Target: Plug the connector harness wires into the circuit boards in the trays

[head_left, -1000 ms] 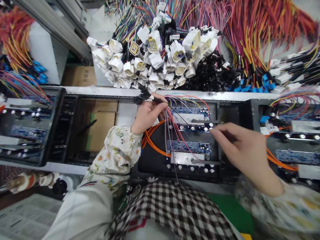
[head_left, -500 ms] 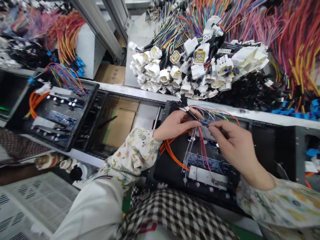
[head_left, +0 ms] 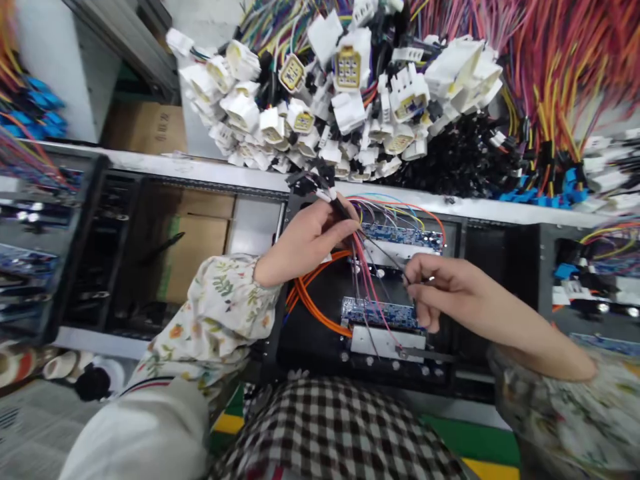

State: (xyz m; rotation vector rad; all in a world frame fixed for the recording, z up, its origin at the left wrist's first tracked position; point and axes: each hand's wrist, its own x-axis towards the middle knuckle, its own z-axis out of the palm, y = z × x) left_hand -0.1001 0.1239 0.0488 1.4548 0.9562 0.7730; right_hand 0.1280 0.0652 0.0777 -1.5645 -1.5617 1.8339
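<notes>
My left hand (head_left: 305, 240) is closed around a bundle of thin wires (head_left: 363, 270) with small black connectors (head_left: 315, 183) sticking out above the fist. The pink, grey and dark wires hang down over a black fixture (head_left: 320, 320) with blue circuit boards (head_left: 377, 312). My right hand (head_left: 447, 290) pinches one thin wire pulled out of the bundle, just right of the hanging strands. Orange cables (head_left: 313, 300) loop across the fixture below my left hand.
A big pile of white connectors (head_left: 330, 100) and black connectors (head_left: 460, 163) with coloured wires lies on the shelf behind. More fixtures with boards stand at the left (head_left: 35, 253) and right (head_left: 590, 280). A cardboard box (head_left: 200, 247) sits left of the fixture.
My right hand moved from the fixture to the bundle, took one wire and drew it out to the right and down. My left hand kept its grip. The camera swung about.
</notes>
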